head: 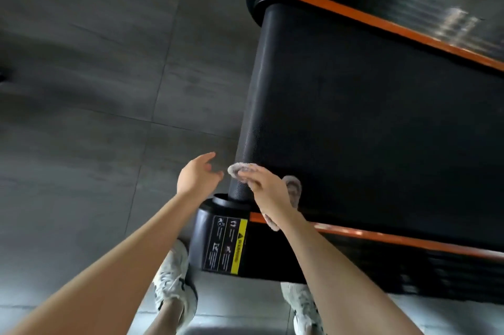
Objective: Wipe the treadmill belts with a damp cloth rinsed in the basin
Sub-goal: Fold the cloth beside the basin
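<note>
**A:** Cloth location?

**B:** In my right hand (268, 187). My fingers are curled over the cloth (240, 169), holding it against the rounded end of the treadmill belt (368, 116) at the near corner. Slack cloth trails past my wrist over the orange side strip (409, 239).

**A:** Other hand?

**B:** My left hand (199, 175) holds nothing. The fingers are loosely spread above the floor tiles (95, 89), just beside the belt end and apart from the cloth.

**A:** Surroundings?

**B:** A black end cap (200, 239) with a yellow warning label (238, 246) sits just below both hands. My white shoes (170, 280) are on the tiles beside it. The far rail is blurred.
</note>
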`<action>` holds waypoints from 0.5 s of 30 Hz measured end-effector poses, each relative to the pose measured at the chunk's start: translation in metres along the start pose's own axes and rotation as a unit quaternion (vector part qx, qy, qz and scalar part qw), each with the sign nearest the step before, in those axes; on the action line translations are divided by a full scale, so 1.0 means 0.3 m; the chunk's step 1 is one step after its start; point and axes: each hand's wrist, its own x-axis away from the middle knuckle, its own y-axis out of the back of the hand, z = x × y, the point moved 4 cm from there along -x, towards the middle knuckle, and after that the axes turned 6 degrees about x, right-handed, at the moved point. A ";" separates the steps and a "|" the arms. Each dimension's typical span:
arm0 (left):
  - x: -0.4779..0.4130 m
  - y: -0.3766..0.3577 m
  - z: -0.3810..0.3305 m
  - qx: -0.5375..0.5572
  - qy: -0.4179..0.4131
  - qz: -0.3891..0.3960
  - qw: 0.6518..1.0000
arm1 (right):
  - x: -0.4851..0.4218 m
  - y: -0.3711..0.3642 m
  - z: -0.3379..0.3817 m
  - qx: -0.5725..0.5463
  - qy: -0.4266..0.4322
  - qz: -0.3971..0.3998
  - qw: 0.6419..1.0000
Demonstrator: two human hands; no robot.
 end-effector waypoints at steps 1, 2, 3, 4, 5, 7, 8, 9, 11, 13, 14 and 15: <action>0.053 0.039 -0.002 0.020 0.009 0.002 1.000 | 0.043 0.038 0.047 -0.080 -0.018 -0.035 0.996; 0.105 0.080 -0.005 0.038 0.014 0.005 0.999 | 0.092 0.081 0.099 -0.157 -0.036 -0.077 0.984; 0.156 0.124 -0.014 0.055 0.016 0.009 0.998 | 0.140 0.116 0.152 -0.219 -0.045 -0.110 0.968; 0.203 0.170 -0.023 0.067 0.018 0.015 0.998 | 0.186 0.142 0.206 -0.268 -0.050 -0.124 0.954; 0.248 0.218 -0.037 0.076 0.017 0.019 0.997 | 0.225 0.163 0.260 -0.299 -0.057 -0.127 0.944; 0.326 0.313 -0.074 0.102 0.009 0.023 0.994 | 0.284 0.207 0.382 -0.328 -0.065 -0.116 0.935; 0.362 0.362 -0.098 0.114 0.002 0.021 0.993 | 0.304 0.224 0.441 -0.325 -0.059 -0.111 0.937; 0.394 0.410 -0.126 0.127 -0.005 0.019 0.992 | 0.320 0.239 0.502 -0.311 -0.047 -0.108 0.943; 0.459 0.497 -0.178 0.177 -0.011 0.023 0.984 | 0.349 0.258 0.617 -0.277 -0.027 -0.085 0.957; 0.508 0.572 -0.215 0.220 -0.009 0.036 0.975 | 0.362 0.282 0.725 -0.255 -0.019 -0.055 0.965; 0.530 0.604 -0.230 0.228 -0.008 0.041 0.973 | 0.362 0.289 0.775 -0.244 -0.008 -0.044 0.969; 0.549 0.636 -0.240 0.236 -0.004 0.040 0.971 | 0.360 0.293 0.826 -0.230 0.012 -0.033 0.973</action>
